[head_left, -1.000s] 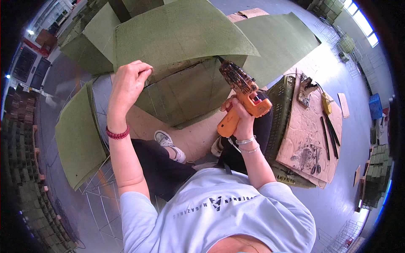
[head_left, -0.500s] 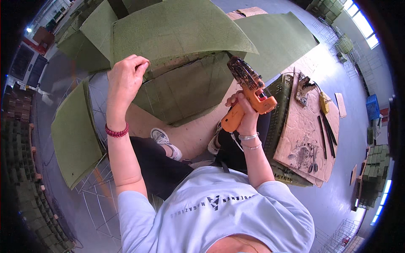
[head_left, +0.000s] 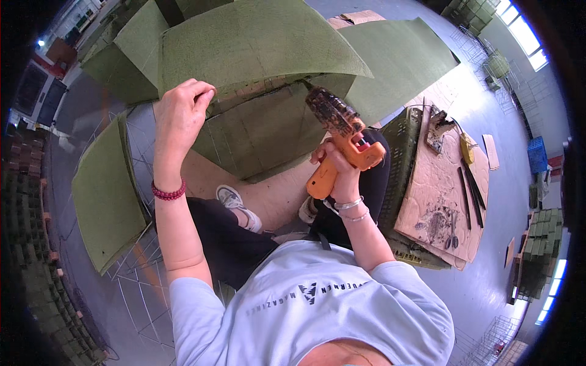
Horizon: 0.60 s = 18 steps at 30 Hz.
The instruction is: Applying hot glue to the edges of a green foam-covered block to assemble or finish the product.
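My left hand point(head_left: 182, 113) is closed in a pinch at the near left edge of a green mesh sheet point(head_left: 256, 46). The sheet forms the top of a box-shaped green mesh piece point(head_left: 262, 137) in front of me. In my right hand point(head_left: 345, 175) is an orange glue gun point(head_left: 357, 146), its front end caked with dark residue. Its nozzle points up and left at the seam under the sheet's near edge, touching or very close to it. A dark gap runs along that seam between my hands.
Right of my knee, cardboard point(head_left: 421, 201) lies over a green crate point(head_left: 394, 158). It bears scissors point(head_left: 452, 232), dark strips point(head_left: 473, 192) and a yellow-handled tool point(head_left: 467, 149). Another green sheet point(head_left: 397, 61) lies behind; a green panel point(head_left: 110, 195) leans on wire frames point(head_left: 143, 293) at left.
My right hand has carried the glue gun leftward along the seam, nozzle still at the edge. My left hand stays nearly where it was on the sheet.
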Each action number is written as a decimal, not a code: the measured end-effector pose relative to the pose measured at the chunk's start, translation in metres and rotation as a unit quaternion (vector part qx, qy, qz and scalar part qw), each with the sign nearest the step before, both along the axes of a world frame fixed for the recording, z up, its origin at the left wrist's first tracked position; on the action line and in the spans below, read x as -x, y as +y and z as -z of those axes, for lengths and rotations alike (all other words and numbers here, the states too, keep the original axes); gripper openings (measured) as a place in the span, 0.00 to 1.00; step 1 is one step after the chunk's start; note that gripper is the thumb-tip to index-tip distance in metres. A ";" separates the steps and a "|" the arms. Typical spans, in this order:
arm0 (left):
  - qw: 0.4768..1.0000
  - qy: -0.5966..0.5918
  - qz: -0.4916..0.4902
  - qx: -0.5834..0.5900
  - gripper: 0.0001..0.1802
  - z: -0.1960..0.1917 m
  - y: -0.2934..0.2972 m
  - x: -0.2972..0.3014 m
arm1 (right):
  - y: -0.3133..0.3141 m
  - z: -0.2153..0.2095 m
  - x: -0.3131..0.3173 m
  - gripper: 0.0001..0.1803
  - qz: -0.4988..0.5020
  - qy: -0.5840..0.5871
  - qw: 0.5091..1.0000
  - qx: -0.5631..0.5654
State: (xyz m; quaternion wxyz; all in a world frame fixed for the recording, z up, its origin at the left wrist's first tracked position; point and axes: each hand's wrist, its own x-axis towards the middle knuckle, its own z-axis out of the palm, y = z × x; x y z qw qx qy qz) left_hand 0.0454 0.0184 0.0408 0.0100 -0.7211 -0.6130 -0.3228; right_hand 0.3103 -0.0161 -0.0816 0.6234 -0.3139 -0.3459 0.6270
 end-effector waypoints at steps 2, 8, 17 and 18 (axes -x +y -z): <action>0.999 0.013 -0.026 0.016 0.07 -0.004 -0.001 -0.004 | 0.003 0.001 -0.003 0.06 0.007 0.009 1.000 0.009; 1.000 0.012 -0.018 0.013 0.07 -0.002 -0.001 -0.003 | -0.005 -0.003 0.006 0.09 -0.015 -0.020 1.000 0.007; 1.000 -0.003 0.000 0.003 0.09 0.000 -0.002 -0.001 | 0.001 0.003 -0.005 0.10 -0.022 -0.041 0.999 -0.005; 1.000 -0.004 -0.001 0.003 0.09 0.000 -0.002 -0.001 | 0.004 0.001 -0.007 0.08 0.000 -0.018 1.000 0.000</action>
